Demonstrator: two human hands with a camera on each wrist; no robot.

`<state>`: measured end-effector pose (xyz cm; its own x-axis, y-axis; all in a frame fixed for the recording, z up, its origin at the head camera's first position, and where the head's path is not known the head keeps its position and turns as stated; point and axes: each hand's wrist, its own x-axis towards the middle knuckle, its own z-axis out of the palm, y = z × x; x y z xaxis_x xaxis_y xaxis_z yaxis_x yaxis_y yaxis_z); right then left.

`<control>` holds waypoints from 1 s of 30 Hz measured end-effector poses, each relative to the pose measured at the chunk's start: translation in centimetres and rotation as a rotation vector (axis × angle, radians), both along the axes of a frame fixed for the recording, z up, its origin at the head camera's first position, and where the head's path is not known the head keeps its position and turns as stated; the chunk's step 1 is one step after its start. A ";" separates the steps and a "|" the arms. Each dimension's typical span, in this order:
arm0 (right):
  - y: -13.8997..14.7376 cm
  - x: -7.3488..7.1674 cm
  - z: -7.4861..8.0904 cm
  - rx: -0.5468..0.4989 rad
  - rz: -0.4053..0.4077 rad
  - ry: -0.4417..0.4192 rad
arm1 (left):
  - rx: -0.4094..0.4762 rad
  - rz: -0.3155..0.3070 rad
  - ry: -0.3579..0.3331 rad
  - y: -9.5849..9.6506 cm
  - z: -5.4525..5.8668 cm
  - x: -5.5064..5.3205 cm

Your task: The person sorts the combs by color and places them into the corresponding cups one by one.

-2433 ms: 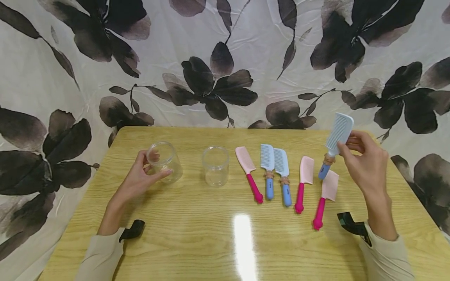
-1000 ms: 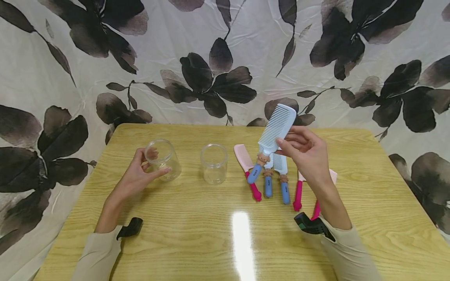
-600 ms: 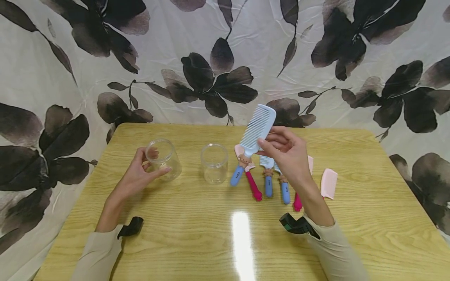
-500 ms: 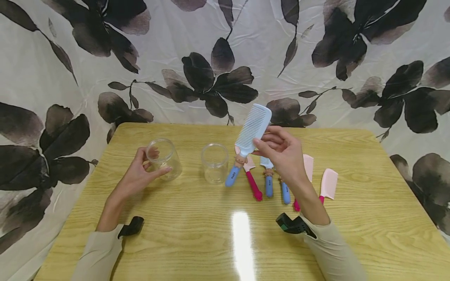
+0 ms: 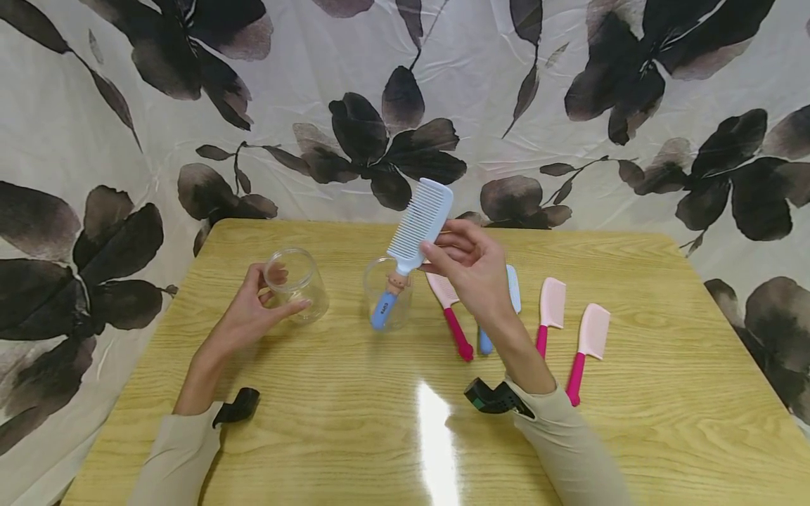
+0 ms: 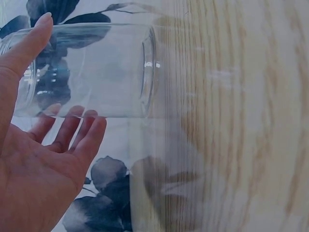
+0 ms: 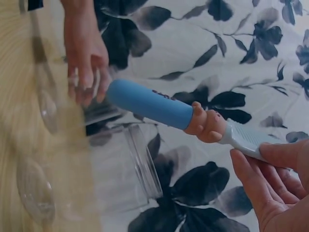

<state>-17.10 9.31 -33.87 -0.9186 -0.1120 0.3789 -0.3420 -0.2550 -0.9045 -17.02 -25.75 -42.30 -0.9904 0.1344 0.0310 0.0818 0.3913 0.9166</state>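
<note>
My right hand (image 5: 474,270) pinches a light blue comb (image 5: 422,221) by its toothed part, tilted with the blue handle down. In the head view that handle overlaps a clear jar (image 5: 406,315); in the right wrist view the handle (image 7: 145,102) is apart from this jar's mouth (image 7: 145,162). On the left, my left hand (image 5: 243,320) holds another clear jar (image 5: 313,299), thumb on one side and fingers on the other. The left wrist view shows this jar (image 6: 111,72) with nothing visible inside.
Three pink combs, a left one (image 5: 457,329), a middle one (image 5: 553,302) and a right one (image 5: 593,334), lie on the wooden table (image 5: 329,422). Light blue combs (image 5: 514,288) are partly hidden behind my right hand. A floral cloth (image 5: 291,63) hangs behind.
My right hand has carried the light blue comb leftward from the table's right side, past the lying combs, to the middle jar. The left hand and its jar stay in place.
</note>
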 end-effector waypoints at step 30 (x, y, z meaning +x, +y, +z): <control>-9.0 -1.9 0.2 -0.220 -0.083 0.107 | -0.009 0.002 -0.008 -0.1 0.0 -0.3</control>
<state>-19.00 0.36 -33.69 -0.8747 0.0578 0.4813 -0.4605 -0.4092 -0.7877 -17.29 -25.80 -42.27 -0.9909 0.1330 0.0219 0.0738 0.3999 0.9136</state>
